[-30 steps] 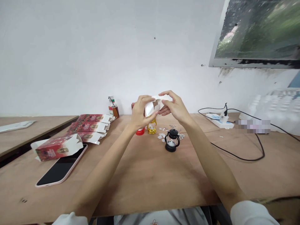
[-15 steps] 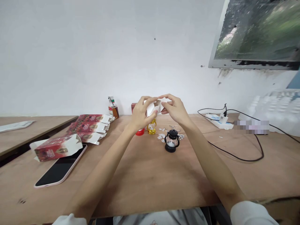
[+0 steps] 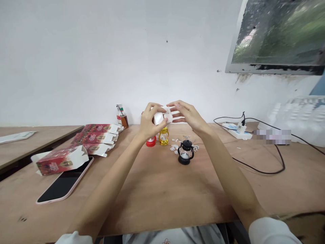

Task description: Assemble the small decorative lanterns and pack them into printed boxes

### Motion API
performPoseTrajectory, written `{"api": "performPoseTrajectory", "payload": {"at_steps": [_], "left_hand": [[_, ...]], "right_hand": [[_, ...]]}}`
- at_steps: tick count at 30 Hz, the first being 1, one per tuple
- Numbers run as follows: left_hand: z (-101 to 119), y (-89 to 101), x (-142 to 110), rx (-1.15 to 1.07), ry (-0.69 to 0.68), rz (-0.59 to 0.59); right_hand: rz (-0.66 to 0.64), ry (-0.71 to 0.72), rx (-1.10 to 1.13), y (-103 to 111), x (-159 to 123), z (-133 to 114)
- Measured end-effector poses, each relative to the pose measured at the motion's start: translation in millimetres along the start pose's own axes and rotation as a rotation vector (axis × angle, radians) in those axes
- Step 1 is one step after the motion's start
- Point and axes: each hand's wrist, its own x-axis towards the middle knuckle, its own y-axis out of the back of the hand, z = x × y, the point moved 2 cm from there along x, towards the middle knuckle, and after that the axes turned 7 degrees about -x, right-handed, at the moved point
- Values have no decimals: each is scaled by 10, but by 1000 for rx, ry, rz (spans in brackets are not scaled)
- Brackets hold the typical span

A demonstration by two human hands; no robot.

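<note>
In the head view my left hand [image 3: 150, 120] grips a small carton [image 3: 158, 118] above the far part of the table; its white side and end flaps face me. My right hand [image 3: 189, 117] is at the carton's right end, fingers stretched out and apart, fingertips close to the flaps; whether they touch is unclear. Under the carton stand a red mini lantern [image 3: 151, 141], partly hidden by my left hand, and a gold mini lantern [image 3: 164, 137]. A black mini lantern [image 3: 186, 152] stands upright nearer to me, in front of scattered small pale pieces [image 3: 175, 147].
To the left lie flattened red cartons [image 3: 93, 135], an opened red carton [image 3: 61, 161] and a phone [image 3: 64, 183]. A bottle [image 3: 122, 117] stands by the wall. At right are a power strip [image 3: 237, 131], a looping black cable [image 3: 281, 162] and stacked white plastic [image 3: 299, 118].
The carton has turned slightly and shifted left with my left hand. My right fingers have come off the flaps and spread out. The lanterns have stayed put.
</note>
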Motion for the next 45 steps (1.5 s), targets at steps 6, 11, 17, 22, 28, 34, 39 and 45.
{"api": "performPoseTrajectory", "payload": {"at_steps": [6, 11, 17, 22, 28, 34, 39, 45], "left_hand": [[77, -4, 21, 52, -32, -50], [99, -11, 22, 122, -78, -85], [72, 1, 8, 75, -131, -101], [50, 5, 0, 82, -157, -103], [27, -8, -16, 108, -162, -106], [27, 2, 0, 159, -152, -197], [60, 9, 49, 247, -148, -367], [23, 29, 28, 177, -171, -290]], "right_hand": [[-44, 36, -11, -13, -20, 13], [18, 41, -16, -6, -38, -19], [77, 32, -32, 8, -34, -7], [72, 63, -69, 9, -32, 6], [52, 79, -81, 7, -46, -12], [53, 95, -131, 27, -29, 27], [83, 93, -154, 44, 26, 120], [55, 83, -149, 45, 17, 105]]}}
